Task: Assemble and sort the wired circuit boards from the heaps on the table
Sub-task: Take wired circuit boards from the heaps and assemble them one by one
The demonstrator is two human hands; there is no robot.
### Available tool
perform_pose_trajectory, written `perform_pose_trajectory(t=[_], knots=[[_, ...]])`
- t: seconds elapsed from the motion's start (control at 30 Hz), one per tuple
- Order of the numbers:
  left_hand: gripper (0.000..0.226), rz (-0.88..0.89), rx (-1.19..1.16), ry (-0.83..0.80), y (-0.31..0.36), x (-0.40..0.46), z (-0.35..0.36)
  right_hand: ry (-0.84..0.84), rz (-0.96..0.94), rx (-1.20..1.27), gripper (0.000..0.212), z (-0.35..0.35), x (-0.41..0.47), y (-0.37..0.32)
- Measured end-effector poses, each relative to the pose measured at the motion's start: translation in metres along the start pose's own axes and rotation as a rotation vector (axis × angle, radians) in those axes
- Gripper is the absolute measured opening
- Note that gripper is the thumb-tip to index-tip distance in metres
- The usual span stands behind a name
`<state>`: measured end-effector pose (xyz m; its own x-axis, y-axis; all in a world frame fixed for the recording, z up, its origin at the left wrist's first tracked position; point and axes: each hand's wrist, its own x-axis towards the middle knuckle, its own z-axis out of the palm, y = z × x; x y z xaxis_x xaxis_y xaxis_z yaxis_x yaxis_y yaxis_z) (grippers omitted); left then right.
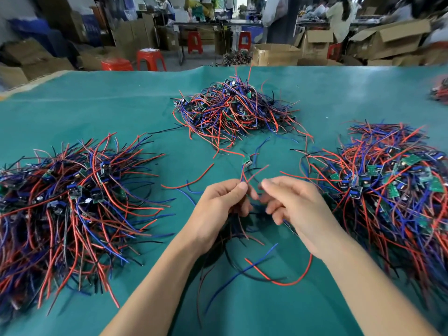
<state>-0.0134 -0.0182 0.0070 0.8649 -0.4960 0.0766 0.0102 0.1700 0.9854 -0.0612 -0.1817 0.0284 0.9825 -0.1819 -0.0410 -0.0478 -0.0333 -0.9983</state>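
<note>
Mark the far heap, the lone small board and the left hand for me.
far heap (232, 110), head view, middle of the tangle
small board (247, 161), head view, its green face
left hand (218, 209), head view, back of hand

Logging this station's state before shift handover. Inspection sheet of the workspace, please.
Surface: green table cover, wrinkled at the far edge.
Job's things: three heaps of wired boards, left heap, middle heap, right heap; one small board dangles on its wires above the hands.
Clutter: loose wires lie between the forearms.
Grippers: left hand pinches the small board's wires; right hand, fingers curled close by, grasp unclear.
Cables: red, blue and black leads only; nothing else seen.
Surroundings: cardboard boxes, red stools, people at benches behind.
</note>
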Motion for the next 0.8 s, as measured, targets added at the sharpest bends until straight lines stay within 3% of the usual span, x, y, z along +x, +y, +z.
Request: perform_pose_trajectory(t=[0.13,0.27,0.53,0.7,0.8], knots=[[0.03,0.042,0.149,-0.17,0.003,-0.004,0.0,-0.018,0.099,0.266,0.034,0.003,0.003,-0.003],[0.031,0.017,0.143,-0.252,0.004,-0.006,-0.003,-0.03,0.189,0.475,0.042,0.005,0.001,-0.005],[0.016,0.007,0.14,-0.164,0.001,-0.004,0.003,0.296,-0.036,0.405,0.015,-0.011,0.004,-0.009],[0.013,0.061,0.123,-0.122,0.002,-0.004,0.003,0.297,-0.006,0.429,0.039,-0.006,0.001,-0.011],[0.018,0.057,0.092,-0.111,-0.001,-0.004,0.004,0.201,0.007,0.403,0.041,0.005,-0.003,-0.006]])
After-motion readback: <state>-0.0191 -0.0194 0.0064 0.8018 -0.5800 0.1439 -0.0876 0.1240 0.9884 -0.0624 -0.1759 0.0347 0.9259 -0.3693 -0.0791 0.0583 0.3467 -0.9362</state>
